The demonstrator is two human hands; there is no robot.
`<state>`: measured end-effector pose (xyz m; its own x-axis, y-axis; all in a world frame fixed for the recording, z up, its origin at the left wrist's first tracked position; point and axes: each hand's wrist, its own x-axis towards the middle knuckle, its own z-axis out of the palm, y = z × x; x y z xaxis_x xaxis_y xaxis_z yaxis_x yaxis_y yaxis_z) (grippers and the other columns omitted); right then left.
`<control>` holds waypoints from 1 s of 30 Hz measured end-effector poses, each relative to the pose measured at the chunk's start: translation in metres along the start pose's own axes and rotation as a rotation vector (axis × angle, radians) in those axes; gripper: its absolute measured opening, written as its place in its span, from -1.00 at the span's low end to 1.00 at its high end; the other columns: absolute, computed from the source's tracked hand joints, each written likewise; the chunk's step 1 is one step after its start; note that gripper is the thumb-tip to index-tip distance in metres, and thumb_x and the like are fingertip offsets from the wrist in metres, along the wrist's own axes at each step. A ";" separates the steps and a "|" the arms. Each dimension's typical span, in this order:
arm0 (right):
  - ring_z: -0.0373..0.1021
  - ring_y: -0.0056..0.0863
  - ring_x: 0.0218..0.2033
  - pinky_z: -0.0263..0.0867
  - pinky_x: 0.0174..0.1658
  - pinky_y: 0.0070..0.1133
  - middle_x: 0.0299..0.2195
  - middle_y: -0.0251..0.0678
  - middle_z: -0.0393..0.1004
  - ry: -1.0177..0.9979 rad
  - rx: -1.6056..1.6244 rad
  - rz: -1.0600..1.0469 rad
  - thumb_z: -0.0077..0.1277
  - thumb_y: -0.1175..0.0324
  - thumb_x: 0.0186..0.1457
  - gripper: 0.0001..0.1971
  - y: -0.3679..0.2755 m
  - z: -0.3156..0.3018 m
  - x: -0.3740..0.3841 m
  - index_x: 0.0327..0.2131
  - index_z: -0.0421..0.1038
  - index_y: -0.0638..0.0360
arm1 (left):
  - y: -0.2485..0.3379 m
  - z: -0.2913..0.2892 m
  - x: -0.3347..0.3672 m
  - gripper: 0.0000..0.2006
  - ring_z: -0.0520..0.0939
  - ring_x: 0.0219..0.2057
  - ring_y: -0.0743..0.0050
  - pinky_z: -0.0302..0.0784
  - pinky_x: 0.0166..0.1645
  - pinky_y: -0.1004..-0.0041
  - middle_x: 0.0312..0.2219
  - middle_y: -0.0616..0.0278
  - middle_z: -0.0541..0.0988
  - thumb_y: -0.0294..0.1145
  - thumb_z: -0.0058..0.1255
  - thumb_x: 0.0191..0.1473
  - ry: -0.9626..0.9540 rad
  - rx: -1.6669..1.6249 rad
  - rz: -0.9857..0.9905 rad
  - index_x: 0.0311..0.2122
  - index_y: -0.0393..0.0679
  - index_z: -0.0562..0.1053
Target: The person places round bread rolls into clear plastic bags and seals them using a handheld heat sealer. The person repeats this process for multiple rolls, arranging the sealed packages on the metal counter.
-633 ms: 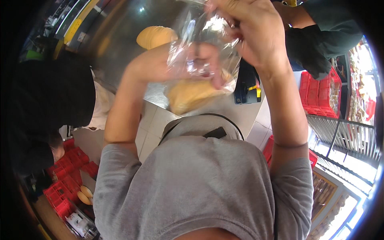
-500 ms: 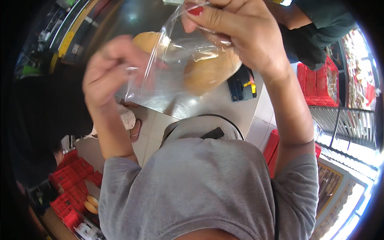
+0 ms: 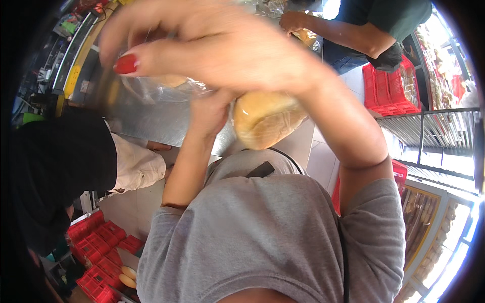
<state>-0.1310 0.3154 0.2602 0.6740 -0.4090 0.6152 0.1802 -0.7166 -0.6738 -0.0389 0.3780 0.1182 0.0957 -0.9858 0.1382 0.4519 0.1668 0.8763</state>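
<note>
A golden loaf of bread (image 3: 268, 118) sits inside a clear plastic bag (image 3: 288, 126) in front of me, above the table's near edge. My left hand (image 3: 209, 111) is closed at the gathered end of this bag, its fingertips hidden behind my other hand. Across the top reaches my right hand (image 3: 202, 48), its thumb with a red nail pointing left and its fingers curled but smeared by motion. Clear film (image 3: 144, 91) shows just below that thumb; whether the fingers grip it I cannot tell. Part of another loaf (image 3: 172, 81) shows behind the film.
The metal table (image 3: 159, 118) stretches under my hands. At the far right a co-worker's hand (image 3: 293, 22) is at wrapped goods. A person in dark clothes (image 3: 65, 166) stands at my left. Red crates (image 3: 101, 242) lie low left; more red crates (image 3: 386, 88) stand right, by a slatted rack (image 3: 444, 131).
My right hand has swung left across the top of the view. My left hand has moved right and lower, behind it. The bagged loaf now hangs lower and nearer to me.
</note>
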 end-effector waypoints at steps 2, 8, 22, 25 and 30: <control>0.31 -0.27 0.11 0.22 0.13 -0.43 0.09 -0.06 0.36 -0.001 -0.227 0.024 0.23 0.15 -0.03 -0.29 0.006 -0.039 -0.030 0.16 0.23 0.28 | 0.008 -0.015 0.001 -0.59 0.48 -0.10 0.41 0.43 0.01 0.38 -0.15 0.19 0.47 -0.56 0.19 -0.06 -0.039 -0.062 -0.013 -0.06 -0.25 0.38; 0.46 -0.01 -0.15 0.37 -0.08 -0.32 -0.05 0.12 0.43 -0.269 -0.099 0.710 0.19 -0.06 -0.10 -0.24 0.049 -0.011 -0.119 0.07 0.30 0.33 | 0.010 -0.010 0.028 -0.70 0.50 -0.35 0.38 0.48 -0.20 0.40 -0.43 0.24 0.45 -0.63 0.20 -0.19 -0.274 0.380 0.336 -0.29 -0.15 0.40; 0.21 -0.26 0.19 0.21 0.14 -0.42 0.16 -0.23 0.29 0.231 -0.482 0.013 0.01 0.15 0.06 -0.48 0.127 0.025 -0.167 0.10 0.33 0.09 | -0.005 0.096 0.002 -0.71 0.57 -0.37 0.20 0.47 -0.24 0.37 -0.45 0.13 0.51 -0.71 0.07 -0.36 -0.451 0.741 0.654 -0.40 -0.18 0.49; 0.35 -0.24 0.08 0.28 0.11 -0.45 0.09 -0.13 0.37 0.281 0.086 0.204 0.03 0.25 0.07 -0.44 0.112 0.015 -0.158 0.15 0.26 0.23 | 0.010 0.091 -0.005 -0.72 0.56 -0.37 0.20 0.48 -0.24 0.39 -0.39 0.17 0.51 -0.68 0.16 -0.29 -0.484 0.687 0.633 -0.37 -0.11 0.52; 0.34 -0.36 0.09 0.35 0.10 -0.49 0.10 -0.08 0.31 0.610 0.947 0.527 -0.17 0.14 0.31 -0.44 0.077 -0.031 -0.153 0.25 0.03 0.25 | 0.072 0.051 -0.020 -0.59 0.55 -0.11 0.09 0.50 -0.07 0.30 -0.15 0.07 0.53 -0.48 0.38 -0.30 -0.825 0.772 0.573 -0.24 -0.07 0.51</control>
<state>-0.2425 0.3048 0.1268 0.4235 -0.9005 0.0989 0.6054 0.2001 -0.7704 -0.0536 0.4091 0.2024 -0.5995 -0.5435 0.5875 -0.1313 0.7909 0.5977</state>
